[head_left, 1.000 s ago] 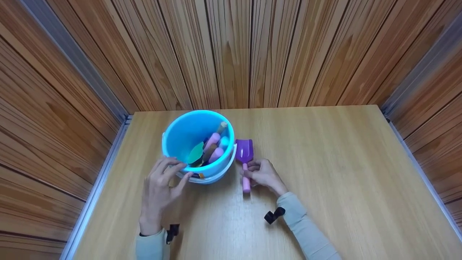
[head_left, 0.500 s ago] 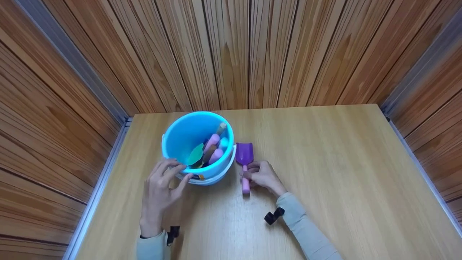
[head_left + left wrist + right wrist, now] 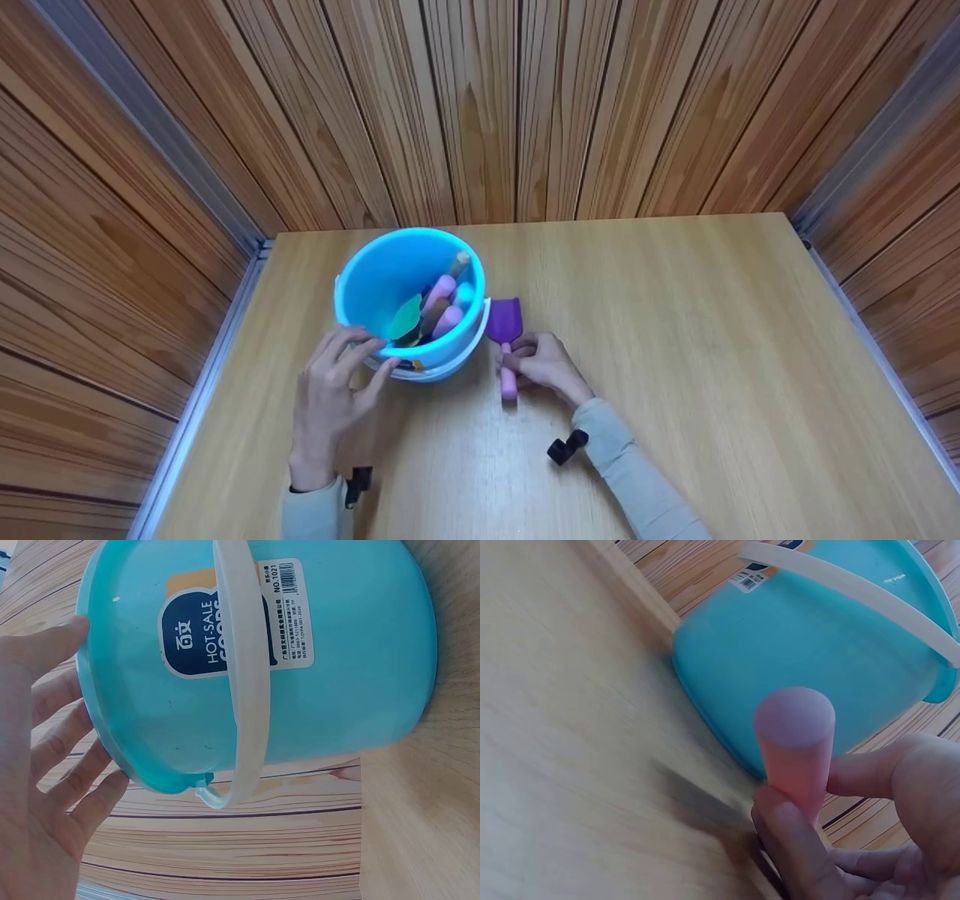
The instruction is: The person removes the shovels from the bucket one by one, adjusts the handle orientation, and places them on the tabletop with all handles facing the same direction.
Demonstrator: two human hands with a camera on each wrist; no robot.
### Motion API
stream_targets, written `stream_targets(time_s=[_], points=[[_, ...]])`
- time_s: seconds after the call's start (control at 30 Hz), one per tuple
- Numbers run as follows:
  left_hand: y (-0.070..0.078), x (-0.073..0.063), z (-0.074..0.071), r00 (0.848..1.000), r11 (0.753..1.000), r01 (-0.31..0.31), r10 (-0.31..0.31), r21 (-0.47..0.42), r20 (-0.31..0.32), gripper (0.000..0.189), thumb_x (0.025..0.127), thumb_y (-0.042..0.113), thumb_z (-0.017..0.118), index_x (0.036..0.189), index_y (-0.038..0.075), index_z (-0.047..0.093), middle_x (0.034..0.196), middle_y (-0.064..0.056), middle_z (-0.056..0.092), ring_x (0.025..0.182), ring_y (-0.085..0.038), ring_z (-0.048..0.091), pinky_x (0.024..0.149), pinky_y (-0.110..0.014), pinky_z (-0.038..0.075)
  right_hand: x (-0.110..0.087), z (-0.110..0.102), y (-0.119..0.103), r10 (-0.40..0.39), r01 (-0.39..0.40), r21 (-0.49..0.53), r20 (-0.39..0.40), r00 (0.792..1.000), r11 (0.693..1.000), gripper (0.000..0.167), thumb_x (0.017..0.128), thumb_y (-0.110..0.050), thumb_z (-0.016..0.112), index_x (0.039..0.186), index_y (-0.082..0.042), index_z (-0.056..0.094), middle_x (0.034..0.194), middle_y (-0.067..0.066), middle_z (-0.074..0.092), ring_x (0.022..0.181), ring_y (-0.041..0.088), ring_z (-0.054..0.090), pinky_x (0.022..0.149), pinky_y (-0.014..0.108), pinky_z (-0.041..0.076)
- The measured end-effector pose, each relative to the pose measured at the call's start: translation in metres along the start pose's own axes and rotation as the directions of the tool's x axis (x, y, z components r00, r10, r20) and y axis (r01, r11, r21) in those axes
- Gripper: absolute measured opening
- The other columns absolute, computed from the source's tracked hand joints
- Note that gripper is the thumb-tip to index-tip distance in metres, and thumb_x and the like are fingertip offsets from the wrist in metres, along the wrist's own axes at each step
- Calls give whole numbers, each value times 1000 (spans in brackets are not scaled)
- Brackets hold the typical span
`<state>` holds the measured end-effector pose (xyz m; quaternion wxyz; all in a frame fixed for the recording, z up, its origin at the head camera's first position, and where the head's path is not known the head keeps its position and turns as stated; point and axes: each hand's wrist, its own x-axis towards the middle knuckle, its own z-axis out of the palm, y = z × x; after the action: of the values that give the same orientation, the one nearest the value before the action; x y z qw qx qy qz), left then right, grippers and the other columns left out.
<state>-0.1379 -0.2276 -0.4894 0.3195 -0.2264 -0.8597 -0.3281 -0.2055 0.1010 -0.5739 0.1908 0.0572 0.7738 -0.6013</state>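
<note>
A blue bucket (image 3: 360, 259) with a white handle stands on the table, holding several toy tools, among them a green leaf-shaped piece (image 3: 406, 318) and pink handles (image 3: 448, 322). My left hand (image 3: 330, 401) is at its near left rim; in the left wrist view the loosely spread fingers (image 3: 64, 742) touch the rim with their tips. Just right of the bucket, my right hand (image 3: 549, 367) pinches the pink handle of a purple toy shovel (image 3: 505, 320) between thumb and fingers. The shovel's blade points away from me, and its handle end (image 3: 793, 720) faces the right wrist camera.
The wooden table (image 3: 675, 337) reaches back to a plank wall (image 3: 495, 112). Plank side walls with metal edge strips (image 3: 202, 375) flank it. The bucket's white handle (image 3: 251, 675) hangs down against its side.
The shovel's blade has shifted slightly toward me and now lies a little lower beside the bucket. Both hands have stayed almost where they were.
</note>
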Motion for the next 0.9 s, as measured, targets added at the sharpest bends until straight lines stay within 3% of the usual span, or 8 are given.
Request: stream_targets(time_s=[0.3, 0.53, 0.73, 0.9], points=[[-1, -1, 1, 1000, 1000, -6, 6, 3, -4, 33, 86, 21, 92, 116, 13, 82, 117, -4, 76, 115, -26, 70, 95, -53, 63, -3, 0, 0, -15, 15, -108, -3, 1000, 994, 33, 95, -23, 82, 117, -3, 68, 100, 13, 68, 80, 23, 73, 66, 35, 65], [-1, 1, 1, 999, 1000, -27, 28, 15, -23, 34, 84, 20, 94, 115, 12, 82, 115, -4, 77, 115, -24, 71, 92, -53, 64, -5, 1, -1, -34, 26, -193, -42, 999, 981, 34, 92, -26, 84, 114, -6, 68, 90, 8, 67, 66, 17, 65, 55, 29, 56], [-1, 1, 1, 999, 999, -33, 33, -4, -29, 35, 83, 19, 94, 115, 13, 82, 115, -3, 76, 116, -21, 70, 94, -50, 64, -7, 2, -3, -30, 16, -231, -58, 998, 973, 34, 92, -27, 84, 115, -7, 68, 90, 8, 68, 66, 18, 65, 54, 29, 55], [-1, 2, 2, 998, 999, -46, 46, 13, -34, 35, 83, 19, 94, 116, 13, 81, 117, -4, 76, 117, -20, 70, 95, -48, 63, -11, 1, -7, -88, 55, -298, -98, 991, 953, 31, 94, -28, 83, 113, -10, 67, 90, 7, 68, 69, 20, 66, 56, 31, 55]])
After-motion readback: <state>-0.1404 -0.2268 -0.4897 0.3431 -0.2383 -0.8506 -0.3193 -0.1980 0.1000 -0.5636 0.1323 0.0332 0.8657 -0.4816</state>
